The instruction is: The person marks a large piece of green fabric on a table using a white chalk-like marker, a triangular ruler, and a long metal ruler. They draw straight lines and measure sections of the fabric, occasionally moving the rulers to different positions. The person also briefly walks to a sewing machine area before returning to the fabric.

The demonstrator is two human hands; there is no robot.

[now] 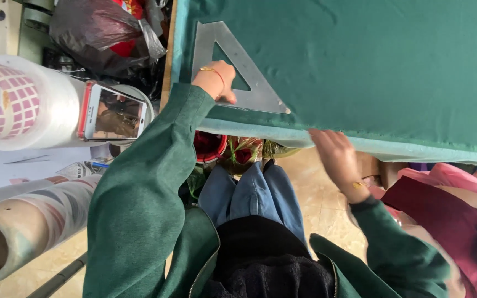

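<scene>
Green cloth (pixel 371 60) bears one set square (pixel 260 94) under left hand (pixel 219 80); right hand (pixel 335 154) open flat

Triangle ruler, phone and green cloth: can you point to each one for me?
Triangle ruler (pixel 260 95), head view, on its clear lower band near the right corner.
Phone (pixel 114 113), head view, on the middle of its screen.
Green cloth (pixel 371 60), head view, on a bare flat part.
</scene>
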